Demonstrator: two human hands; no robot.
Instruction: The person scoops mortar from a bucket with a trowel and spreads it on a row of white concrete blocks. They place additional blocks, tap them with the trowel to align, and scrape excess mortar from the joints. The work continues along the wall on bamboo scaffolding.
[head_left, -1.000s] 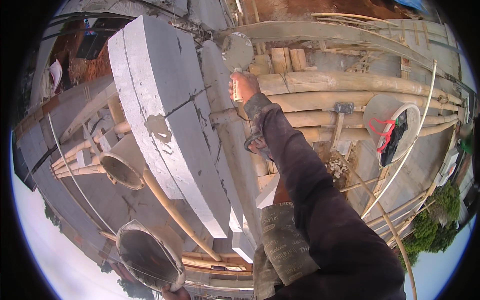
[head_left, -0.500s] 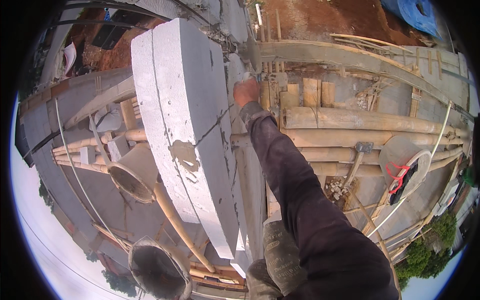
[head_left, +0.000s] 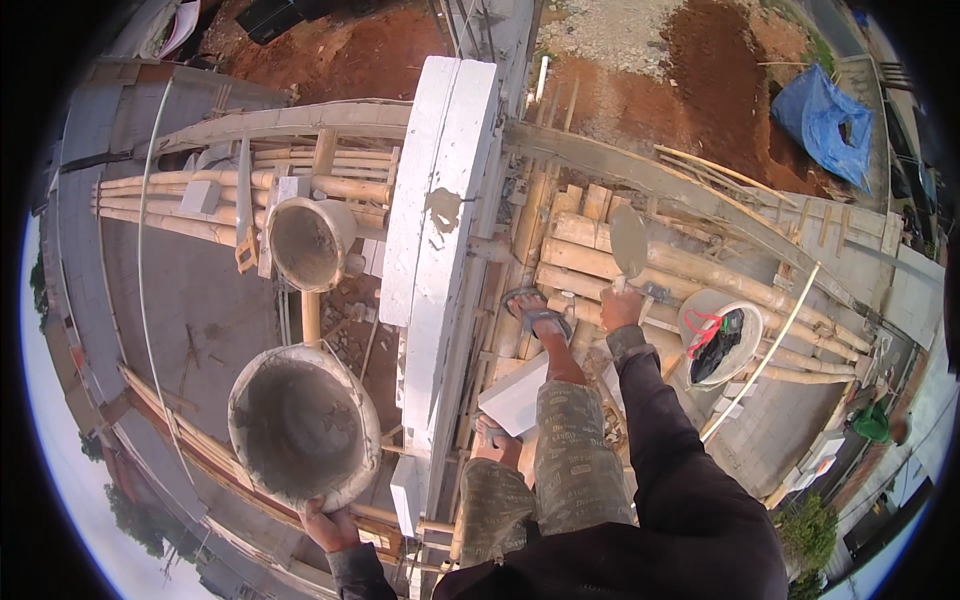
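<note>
My right hand (head_left: pixel 621 305) is closed round the handle of a trowel (head_left: pixel 628 240), its blade held up over the bamboo poles to the right of the wall. At the lower left, my left hand (head_left: pixel 330 525) grips the near rim of a large bucket (head_left: pixel 368 455) tilted toward me; wet grey mortar (head_left: pixel 298 425) coats its inside. Between my hands runs a narrow wall of white blocks (head_left: pixel 430 280), with a smear of mortar on one face. My right arm reaches forward past my legs, and both my feet stand on the boards beside the wall.
A smaller bucket (head_left: pixel 347 222) and a handsaw (head_left: pixel 244 200) are beyond the large bucket. To the right, a pail (head_left: pixel 752 350) holds dark and red items near bamboo poles (head_left: pixel 690 265). A white block (head_left: pixel 530 393) lies by my feet. Another person (head_left: pixel 875 415) is far right.
My right hand has come back from the wall's far end to the right, and the trowel now shows in it. My left hand has come into view at the large bucket. The view has shifted.
</note>
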